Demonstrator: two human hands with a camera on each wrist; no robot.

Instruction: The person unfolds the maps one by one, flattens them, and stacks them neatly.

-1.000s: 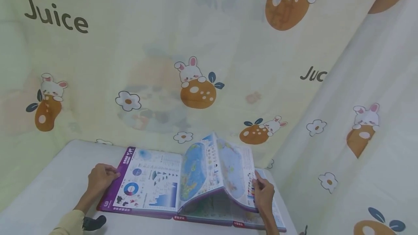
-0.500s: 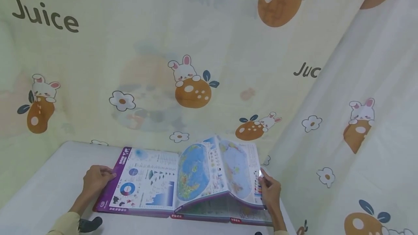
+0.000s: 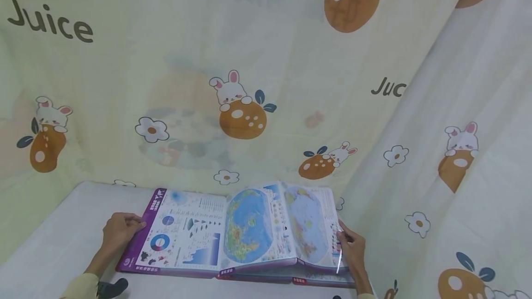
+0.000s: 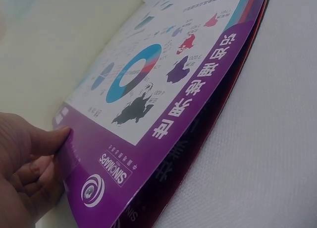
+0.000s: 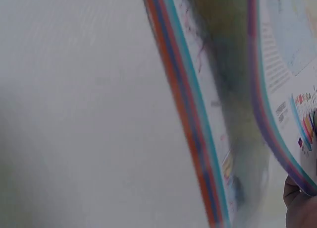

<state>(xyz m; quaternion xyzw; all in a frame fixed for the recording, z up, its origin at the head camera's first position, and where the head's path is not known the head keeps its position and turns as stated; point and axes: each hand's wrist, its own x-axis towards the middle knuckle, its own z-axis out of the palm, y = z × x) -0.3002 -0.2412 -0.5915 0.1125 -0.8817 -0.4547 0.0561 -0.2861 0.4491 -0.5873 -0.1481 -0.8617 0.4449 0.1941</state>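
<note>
A glossy fold-out world map (image 3: 249, 225) lies spread on the white table, with charts on its left panel and blue world maps on the panels to the right. My left hand (image 3: 118, 232) pinches its purple left edge; the left wrist view shows the thumb on top of the purple border (image 4: 119, 163), which bears "SINOMAPS". At the far right, my right hand (image 3: 353, 246) grips the edge of the upper right panel (image 3: 309, 225). That panel is lifted a little above a lower layer with red tabs (image 3: 299, 281). In the right wrist view a gap parts the two layers.
The white tabletop (image 3: 54, 234) extends left of the map and along its front. A pale curtain (image 3: 187, 36) printed with rabbits, orange fruit and flowers hangs behind the table and along the right side. A dark curved strap-like piece (image 3: 113, 287) sits by my left sleeve.
My right hand has moved to the right with the panel edge. The raised fold between the right panels has sunk and the panels lie flatter. My left hand keeps its hold on the left edge.
</note>
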